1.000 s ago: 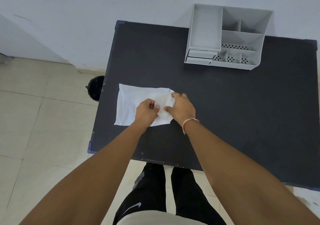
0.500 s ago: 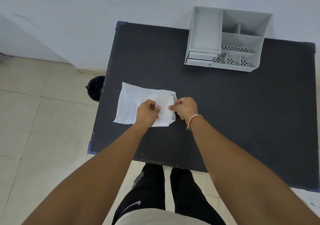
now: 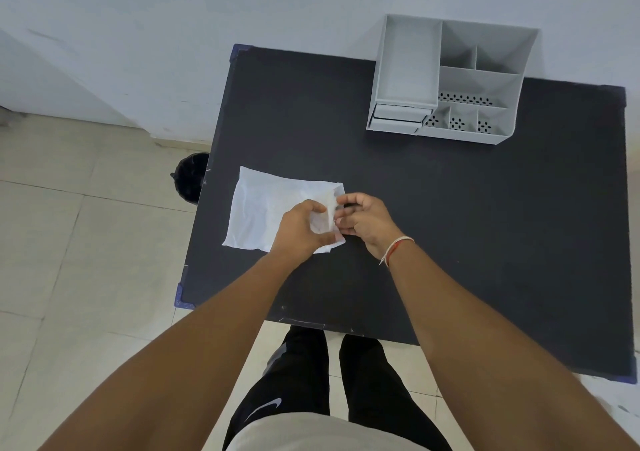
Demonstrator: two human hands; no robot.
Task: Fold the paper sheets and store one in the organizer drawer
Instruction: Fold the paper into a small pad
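Both hands [image 3: 330, 223] pinching the right edge of the paper sheet [image 3: 266, 211] near the tabletop [image 3: 450, 225] left edge, organizer [image 3: 446, 79] waiting at the far edge, thin paper likely to crumple or tear if tugged unevenly

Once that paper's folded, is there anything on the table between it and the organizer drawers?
Nothing visible. Both hands, left hand and right hand, hold the paper at its right edge; only bare table lies between it and the shut drawers of the organizer.
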